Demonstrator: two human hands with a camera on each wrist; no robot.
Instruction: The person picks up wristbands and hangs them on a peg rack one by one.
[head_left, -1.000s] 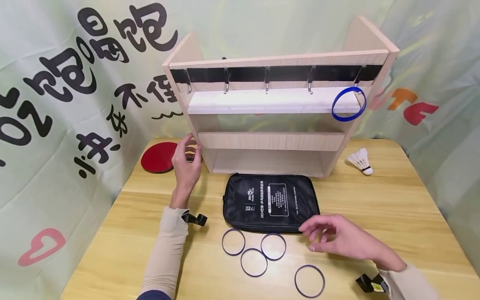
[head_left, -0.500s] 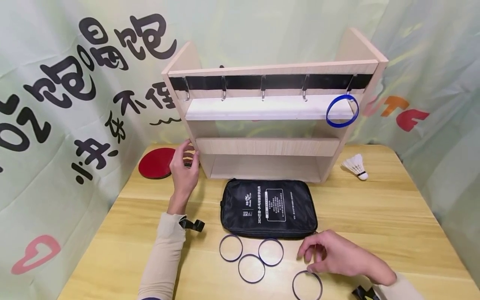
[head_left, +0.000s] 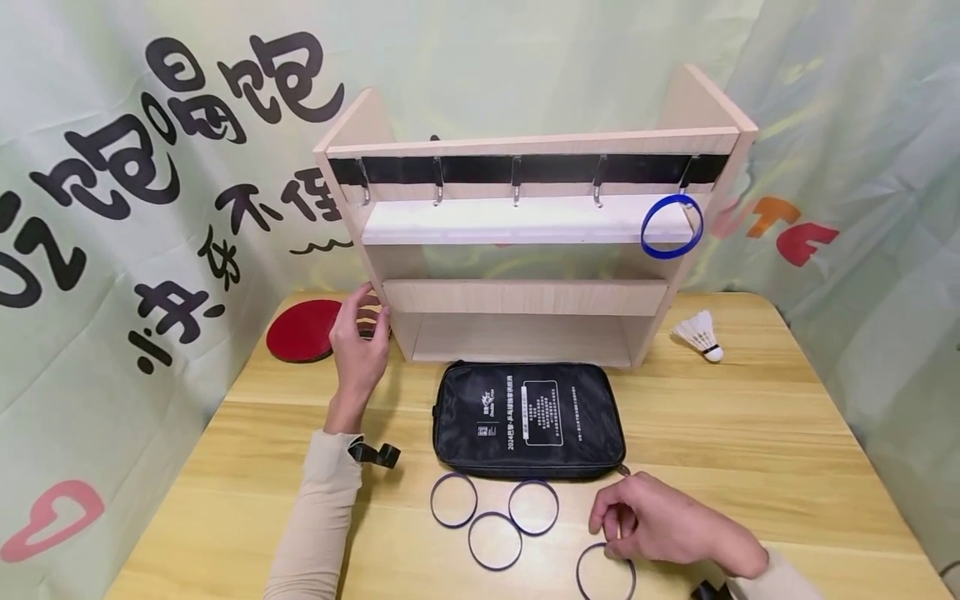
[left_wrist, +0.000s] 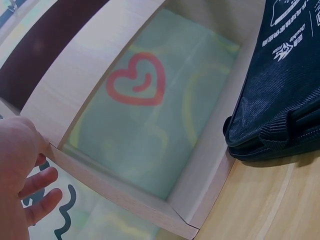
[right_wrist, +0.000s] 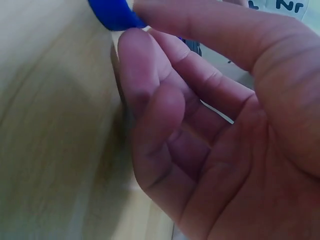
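On the near edge of the wooden table point(head_left: 750, 433), the right hand point(head_left: 667, 525) bends down over a blue ring point(head_left: 604, 573) lying flat by itself, fingertips curled onto its top rim; the right wrist view shows the thumb and forefinger closing on a bit of blue band point(right_wrist: 114, 15), so the hand is pinching the ring. Three more rings lie in a cluster just to its left: one point(head_left: 453, 500) nearest the left arm, one point(head_left: 495, 541) closest to the table edge, and one point(head_left: 533, 507) touching or nearly touching the others, just in front of a black zipped bag point(head_left: 527, 419). The bag lies flat between the rings and a wooden shelf point(head_left: 525, 296) standing at the back of the table, so it sits right in the path from the rings to the shelf. A row of metal hooks point(head_left: 516, 185) runs along a black strip under the shelf's top board, and another blue ring point(head_left: 672, 226) hangs from the rightmost one. The left hand point(head_left: 358, 333) rests against the shelf's left side panel, fingers loosely spread and gripping nothing. Behind that hand lies a red paddle point(head_left: 303, 330), partly hidden by it. A white shuttlecock point(head_left: 699, 336) lies well apart on the right.
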